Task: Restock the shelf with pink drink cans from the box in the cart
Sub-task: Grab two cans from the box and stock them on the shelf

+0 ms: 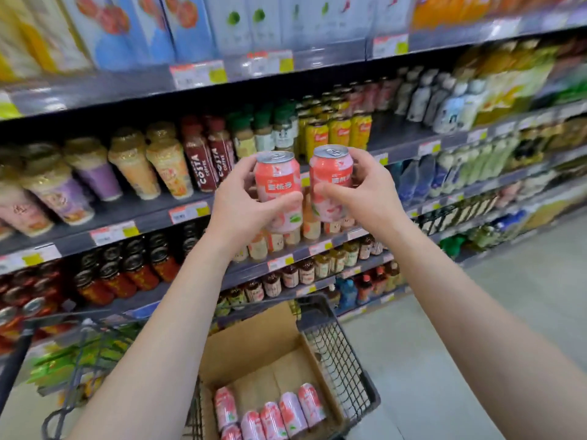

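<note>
Gripping one upright can each, the left hand [241, 203] curls round the left can [279, 182] and the right hand [365, 192] round the right can [330, 177] — just beside each other, before the shelf [152, 217]. Yellow cans [338, 131] crowd behind at 12 o'clock, Costa bottles [206, 161] at 10. At 6 o'clock, the box [254, 350] in the cart [338, 347] holds more pink cans [290, 412], lying flat.
</note>
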A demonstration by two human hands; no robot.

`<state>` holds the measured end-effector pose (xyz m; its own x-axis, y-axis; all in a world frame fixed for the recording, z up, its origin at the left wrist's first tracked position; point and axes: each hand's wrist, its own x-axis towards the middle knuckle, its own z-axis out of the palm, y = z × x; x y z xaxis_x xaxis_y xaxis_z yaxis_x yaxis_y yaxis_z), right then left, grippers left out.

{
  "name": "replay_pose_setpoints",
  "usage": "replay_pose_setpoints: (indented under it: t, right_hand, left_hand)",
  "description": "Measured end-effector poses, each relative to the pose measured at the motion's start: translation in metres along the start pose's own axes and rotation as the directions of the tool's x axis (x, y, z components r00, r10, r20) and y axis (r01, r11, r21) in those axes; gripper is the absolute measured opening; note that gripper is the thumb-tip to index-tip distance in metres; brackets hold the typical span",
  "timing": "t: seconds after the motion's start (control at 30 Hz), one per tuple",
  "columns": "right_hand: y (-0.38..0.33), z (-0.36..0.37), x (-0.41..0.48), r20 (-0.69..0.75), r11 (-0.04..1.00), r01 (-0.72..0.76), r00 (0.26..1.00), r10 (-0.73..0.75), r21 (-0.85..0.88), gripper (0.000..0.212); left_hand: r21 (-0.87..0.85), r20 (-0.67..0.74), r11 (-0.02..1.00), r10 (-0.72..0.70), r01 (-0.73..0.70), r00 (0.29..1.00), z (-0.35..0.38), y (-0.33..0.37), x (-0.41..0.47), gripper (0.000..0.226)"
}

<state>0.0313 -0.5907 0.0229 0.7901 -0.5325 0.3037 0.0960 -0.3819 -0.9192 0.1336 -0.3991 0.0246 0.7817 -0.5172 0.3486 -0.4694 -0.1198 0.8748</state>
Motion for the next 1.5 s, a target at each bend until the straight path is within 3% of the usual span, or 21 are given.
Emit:
replay_pose_setpoints:
  t: [0.23, 0.4, 0.63, 1.03, 1.5]
  right_hand:
    - [0.01, -0.124, 0.032, -0.016, 0.998, 0.066, 0.998, -0.066, -0.015, 0.067]
    - [0.028, -0.201, 0.06, 0.057, 0.993, 0.103, 0.993, -0.1, -0.055, 0.066]
    - [0.041, -0.265, 0.104, 0.103, 0.991, 0.115, 0.989, -0.108, -0.067, 0.071]
    - [0.098, -0.283, 0.204, 0.141, 0.998, 0.052, 0.989, -0.048, -0.024, 0.072]
    - [0.194, -0.24, 0.373, 0.125, 0.992, -0.096, 0.987, 0.106, -0.077, 0.08]
  left_hand:
    - [-0.021, -0.008, 0.998, 0.054, -0.055, 0.998, 0.103, 0.057, 0.029, 0.067]
    - [-0.013, -0.031, 0.998, 0.054, -0.054, 0.998, 0.179, 0.089, 0.047, 0.085]
    - [0.049, -0.098, 0.998, 0.04, -0.036, 0.994, 0.243, 0.122, 0.083, 0.081]
    - [0.13, -0.149, 0.992, 0.015, 0.005, 0.989, 0.285, 0.095, 0.16, 0.077]
    - [0.104, -0.199, 0.991, -0.061, 0.083, 0.978, 0.309, 0.021, 0.285, 0.075]
